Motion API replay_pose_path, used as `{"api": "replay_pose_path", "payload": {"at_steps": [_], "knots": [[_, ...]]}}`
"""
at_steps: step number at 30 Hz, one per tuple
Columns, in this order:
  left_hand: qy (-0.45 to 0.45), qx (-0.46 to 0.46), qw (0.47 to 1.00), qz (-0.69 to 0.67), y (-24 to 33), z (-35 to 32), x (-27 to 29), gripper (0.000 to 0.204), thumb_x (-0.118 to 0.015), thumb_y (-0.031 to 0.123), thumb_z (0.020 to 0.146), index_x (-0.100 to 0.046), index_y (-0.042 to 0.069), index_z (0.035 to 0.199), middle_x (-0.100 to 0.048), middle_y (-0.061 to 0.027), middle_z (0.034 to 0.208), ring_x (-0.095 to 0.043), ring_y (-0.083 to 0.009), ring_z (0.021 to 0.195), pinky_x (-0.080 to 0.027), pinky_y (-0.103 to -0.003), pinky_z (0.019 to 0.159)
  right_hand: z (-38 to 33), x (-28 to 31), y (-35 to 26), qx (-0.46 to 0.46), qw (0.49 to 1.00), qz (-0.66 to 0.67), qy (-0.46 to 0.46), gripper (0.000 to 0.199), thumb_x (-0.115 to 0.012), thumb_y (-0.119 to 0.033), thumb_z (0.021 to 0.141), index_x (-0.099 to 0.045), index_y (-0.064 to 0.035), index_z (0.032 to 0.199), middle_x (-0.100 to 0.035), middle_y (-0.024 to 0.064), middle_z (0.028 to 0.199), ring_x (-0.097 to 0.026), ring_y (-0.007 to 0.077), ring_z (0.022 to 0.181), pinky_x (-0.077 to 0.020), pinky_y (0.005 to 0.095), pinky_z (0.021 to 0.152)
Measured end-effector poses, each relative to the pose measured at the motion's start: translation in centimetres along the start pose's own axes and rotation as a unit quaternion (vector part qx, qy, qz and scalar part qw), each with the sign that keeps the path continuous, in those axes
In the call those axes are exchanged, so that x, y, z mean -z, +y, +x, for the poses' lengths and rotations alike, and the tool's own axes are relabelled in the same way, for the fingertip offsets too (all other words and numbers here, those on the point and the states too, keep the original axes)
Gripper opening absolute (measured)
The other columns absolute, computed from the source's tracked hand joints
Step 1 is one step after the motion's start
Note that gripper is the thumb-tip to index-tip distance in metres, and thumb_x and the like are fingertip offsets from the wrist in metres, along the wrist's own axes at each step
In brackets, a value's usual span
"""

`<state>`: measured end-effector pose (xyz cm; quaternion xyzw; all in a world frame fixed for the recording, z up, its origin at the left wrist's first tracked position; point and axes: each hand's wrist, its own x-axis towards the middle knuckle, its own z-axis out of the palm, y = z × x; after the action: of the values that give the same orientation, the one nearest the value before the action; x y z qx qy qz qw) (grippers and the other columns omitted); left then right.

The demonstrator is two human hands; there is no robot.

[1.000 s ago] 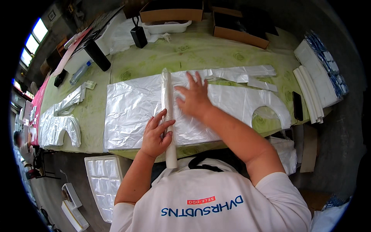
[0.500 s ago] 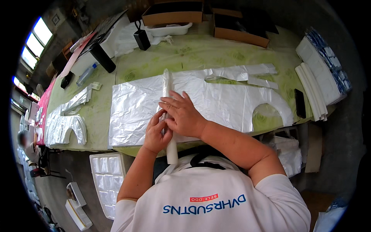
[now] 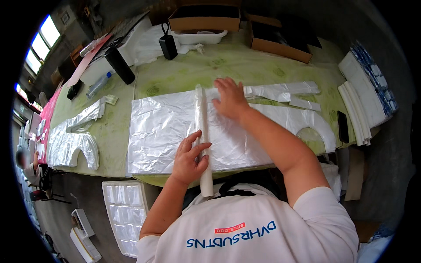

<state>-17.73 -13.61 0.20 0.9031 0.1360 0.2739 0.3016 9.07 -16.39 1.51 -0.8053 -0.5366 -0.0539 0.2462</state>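
A thin, shiny white plastic apron (image 3: 162,127) lies flat across the table, its straps and curved cut-out toward the right. Across its middle runs a long white roll (image 3: 203,109), whose near end sticks out past the table edge toward my body. My left hand (image 3: 190,158) rests on the lower part of this roll, fingers apart and touching it. Farther up, to the right of the roll's far end, my right hand (image 3: 231,97) lies over the apron with its fingers spread. Nothing shows in its grasp.
A second folded plastic piece (image 3: 76,142) lies at left. Behind stand a black cylinder (image 3: 119,65), a water bottle (image 3: 99,85), a black box with a loop (image 3: 167,47) and cardboard boxes (image 3: 204,23). At right are a phone (image 3: 343,127), white rolls (image 3: 354,113) and a stack of packs (image 3: 368,83).
My right hand has left the roll and moved up and away onto the apron, apart from my left hand. My left hand stays at the roll, its fingers more spread. The view has shifted slightly.
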Motion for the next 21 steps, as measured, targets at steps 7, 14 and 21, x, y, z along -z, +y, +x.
{"api": "replay_pose_path", "payload": {"at_steps": [7,14,21], "knots": [[0.204,-0.025,0.970,-0.126,-3.1,-3.7,-0.6,0.040,-0.060,0.003,0.074,-0.043,0.008,0.110,-0.043,-0.0207,0.133,-0.045,-0.0340,0.123,-0.031,-0.046,0.112,-11.8,1.4,-10.3,0.178,0.946,0.259,-0.081,0.044,-0.067,-0.017,0.088,-0.063,-0.0033,0.130,-0.061,0.0144,0.136,-0.048,0.0377,0.136,-0.0322,0.0551,0.116],[-0.049,-0.198,0.966,-0.158,0.3,3.4,4.5,0.034,-0.056,0.021,0.089,-0.069,0.006,0.116,-0.060,-0.0162,0.139,-0.045,-0.0389,0.139,-0.028,-0.056,0.118,-14.0,1.3,-10.8,0.211,0.939,0.257,-0.093,0.031,-0.072,-0.006,0.080,-0.072,-0.0100,0.111,-0.065,0.0104,0.120,-0.055,0.0363,0.121,-0.0409,0.0524,0.107],[-0.165,-0.049,0.985,-0.004,-2.5,1.9,4.3,0.041,-0.058,0.033,0.097,-0.066,0.013,0.131,-0.059,-0.0102,0.144,-0.038,-0.0391,0.146,-0.024,-0.058,0.119,-17.1,3.7,-11.5,0.201,0.955,0.212,-0.051,0.029,-0.071,-0.006,0.078,-0.073,-0.0124,0.107,-0.066,0.0080,0.116,-0.056,0.0357,0.123,-0.0384,0.0557,0.111]]}}
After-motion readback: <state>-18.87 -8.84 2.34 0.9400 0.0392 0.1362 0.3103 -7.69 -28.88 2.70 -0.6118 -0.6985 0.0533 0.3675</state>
